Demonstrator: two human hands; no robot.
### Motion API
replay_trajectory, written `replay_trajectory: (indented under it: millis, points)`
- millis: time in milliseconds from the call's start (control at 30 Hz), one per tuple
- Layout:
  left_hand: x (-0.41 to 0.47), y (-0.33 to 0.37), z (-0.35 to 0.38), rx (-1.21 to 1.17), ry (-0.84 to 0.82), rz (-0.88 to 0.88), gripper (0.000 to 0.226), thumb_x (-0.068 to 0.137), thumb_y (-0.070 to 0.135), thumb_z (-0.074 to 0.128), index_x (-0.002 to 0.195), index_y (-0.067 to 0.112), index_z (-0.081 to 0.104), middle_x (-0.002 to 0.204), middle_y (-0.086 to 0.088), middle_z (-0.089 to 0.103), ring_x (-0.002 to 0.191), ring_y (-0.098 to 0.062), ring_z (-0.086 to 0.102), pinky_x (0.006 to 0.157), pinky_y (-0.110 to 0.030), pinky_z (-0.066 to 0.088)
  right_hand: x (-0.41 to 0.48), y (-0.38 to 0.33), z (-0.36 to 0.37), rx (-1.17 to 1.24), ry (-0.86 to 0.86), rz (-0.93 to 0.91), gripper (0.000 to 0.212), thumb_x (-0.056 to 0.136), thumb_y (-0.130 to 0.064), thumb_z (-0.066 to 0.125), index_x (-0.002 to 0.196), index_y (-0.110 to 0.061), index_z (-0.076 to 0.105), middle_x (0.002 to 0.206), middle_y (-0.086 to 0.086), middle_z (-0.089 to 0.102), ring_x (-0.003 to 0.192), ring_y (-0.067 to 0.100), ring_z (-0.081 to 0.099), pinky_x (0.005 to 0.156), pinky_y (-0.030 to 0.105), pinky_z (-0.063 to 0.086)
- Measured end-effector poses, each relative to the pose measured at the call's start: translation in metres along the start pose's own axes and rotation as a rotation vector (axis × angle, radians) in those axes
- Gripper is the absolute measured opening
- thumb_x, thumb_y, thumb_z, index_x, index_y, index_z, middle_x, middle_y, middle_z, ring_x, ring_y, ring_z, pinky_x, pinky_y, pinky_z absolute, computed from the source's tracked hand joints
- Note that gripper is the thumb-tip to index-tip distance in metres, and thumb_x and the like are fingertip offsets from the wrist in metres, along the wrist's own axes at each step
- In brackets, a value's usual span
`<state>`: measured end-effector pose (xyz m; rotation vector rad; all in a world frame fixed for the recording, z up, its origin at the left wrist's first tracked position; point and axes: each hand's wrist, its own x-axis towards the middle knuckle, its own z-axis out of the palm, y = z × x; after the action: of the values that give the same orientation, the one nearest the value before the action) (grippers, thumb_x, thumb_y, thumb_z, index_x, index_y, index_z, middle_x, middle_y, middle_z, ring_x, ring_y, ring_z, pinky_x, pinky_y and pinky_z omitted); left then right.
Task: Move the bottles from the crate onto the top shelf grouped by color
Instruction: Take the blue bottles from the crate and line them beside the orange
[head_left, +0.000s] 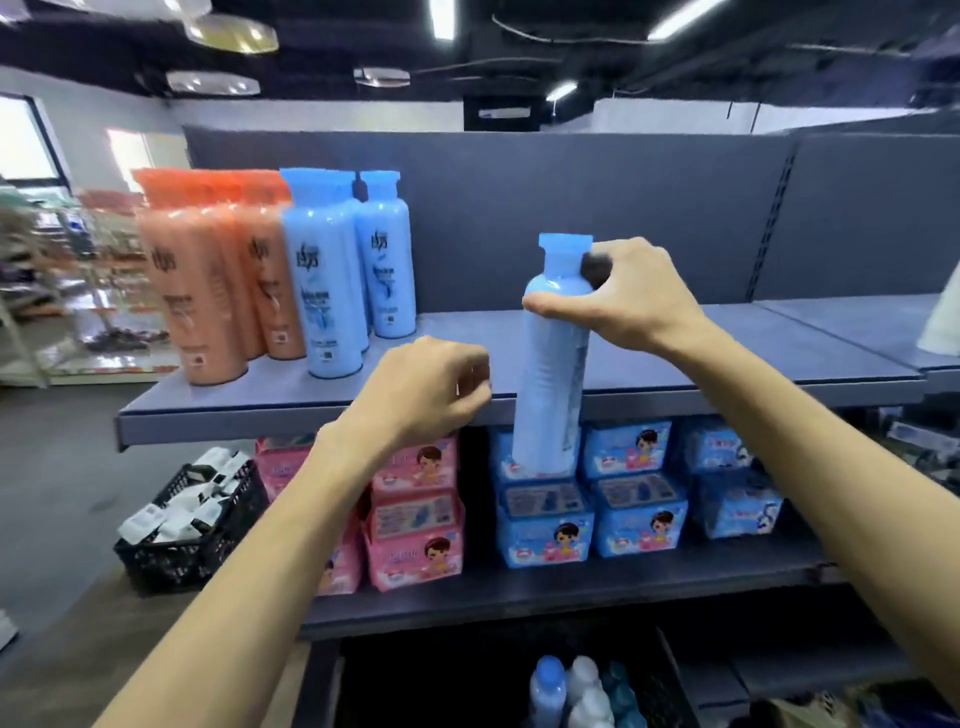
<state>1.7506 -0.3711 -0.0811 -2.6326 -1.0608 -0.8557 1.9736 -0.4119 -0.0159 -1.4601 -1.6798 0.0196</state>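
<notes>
My right hand (618, 291) grips a light blue bottle (550, 374) by its shoulder, holding it upright in front of the top shelf (727, 358), its base below the shelf's front edge. My left hand (426, 389) hovers just left of the bottle with fingers curled, holding nothing. On the shelf's left stand several orange bottles (208, 280) and, right of them, blue bottles (332, 270) in a group. At the bottom of the view the dark crate (670, 675) holds more bottles (576, 691), blue and white.
Pink packs (415, 514) and blue packs (634, 499) fill the middle shelf. A black basket (192, 530) of white items sits on the floor at left. A white object (943, 322) stands at the top shelf's far right.
</notes>
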Motion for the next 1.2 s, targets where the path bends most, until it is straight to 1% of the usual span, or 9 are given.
replay_trajectory:
  millis: [100,233,300,433,600,700,833,1067,1200]
  points:
    - [0.021,-0.010,-0.021,-0.013,0.055,-0.033,0.011,0.082,0.027,0.055,0.074,0.021,0.060,0.063,0.011,0.058,0.064,-0.018,0.053,0.057,-0.028,0.039,0.027,-0.012,-0.003,0.001,0.017,-0.021,0.057,0.060,-0.064,0.073,0.079,-0.011,0.072,0.079,0.005,0.072,0.074,0.019,0.066,0.063,0.035,0.056]
    - [0.050,-0.022,-0.042,0.078,0.064,-0.049,0.016,0.083,0.026,0.054,0.068,0.018,0.052,0.062,0.007,0.057,0.065,-0.023,0.052,0.055,-0.028,0.034,0.056,-0.026,-0.002,-0.009,0.025,-0.048,0.060,0.064,-0.061,0.076,0.075,-0.003,0.068,0.079,0.013,0.069,0.060,0.012,0.053,0.056,0.030,0.046]
    - [0.060,-0.026,-0.048,0.125,0.059,-0.056,0.017,0.084,0.028,0.053,0.070,0.018,0.053,0.066,0.006,0.060,0.068,-0.024,0.053,0.055,-0.028,0.035,0.066,-0.033,-0.001,-0.019,0.035,-0.068,0.064,0.063,-0.063,0.075,0.077,0.000,0.067,0.078,0.013,0.069,0.061,0.018,0.057,0.057,0.033,0.048]
    - [0.069,-0.032,-0.051,0.244,0.071,-0.155,0.018,0.086,0.033,0.052,0.072,0.022,0.054,0.071,0.004,0.061,0.073,-0.025,0.055,0.057,-0.030,0.033,0.084,-0.039,0.006,-0.058,0.043,-0.110,0.061,0.063,-0.063,0.074,0.076,-0.003,0.068,0.075,0.008,0.070,0.072,0.021,0.065,0.063,0.039,0.053]
    - [0.068,-0.039,-0.045,0.281,0.057,-0.214,0.017,0.083,0.035,0.052,0.075,0.022,0.057,0.076,0.002,0.064,0.074,-0.026,0.059,0.059,-0.030,0.036,0.103,-0.032,0.026,-0.076,-0.012,-0.050,0.063,0.067,-0.062,0.078,0.070,-0.001,0.060,0.066,0.006,0.060,0.062,0.015,0.051,0.057,0.036,0.046]
    - [0.066,-0.043,-0.041,0.297,0.029,-0.220,0.017,0.083,0.035,0.053,0.071,0.023,0.053,0.075,0.002,0.063,0.073,-0.025,0.057,0.059,-0.029,0.036,0.109,-0.029,0.036,-0.088,-0.028,-0.043,0.059,0.068,-0.062,0.078,0.060,-0.012,0.048,0.058,-0.003,0.048,0.056,0.013,0.044,0.051,0.027,0.034]
    - [0.064,-0.049,-0.032,0.301,0.009,-0.223,0.016,0.083,0.034,0.052,0.071,0.023,0.053,0.074,0.003,0.062,0.071,-0.024,0.058,0.058,-0.029,0.034,0.113,-0.027,0.046,-0.090,-0.014,-0.054,0.055,0.067,-0.061,0.077,0.060,-0.014,0.050,0.058,-0.003,0.050,0.056,0.013,0.045,0.051,0.028,0.037]
    - [0.059,-0.057,-0.013,0.277,-0.006,-0.245,0.014,0.082,0.032,0.051,0.073,0.022,0.056,0.073,0.002,0.063,0.069,-0.025,0.058,0.058,-0.028,0.037,0.105,-0.023,0.058,-0.081,0.034,0.002,0.052,0.066,-0.065,0.073,0.068,-0.017,0.050,0.067,-0.004,0.054,0.065,0.017,0.051,0.056,0.030,0.039]
    - [0.059,-0.055,-0.003,0.261,-0.010,-0.242,0.014,0.082,0.033,0.050,0.072,0.024,0.054,0.074,0.001,0.063,0.070,-0.026,0.058,0.059,-0.029,0.038,0.093,-0.019,0.064,-0.059,0.015,0.041,0.067,0.062,-0.068,0.076,0.100,-0.017,0.055,0.095,-0.001,0.063,0.087,0.022,0.061,0.071,0.035,0.053]
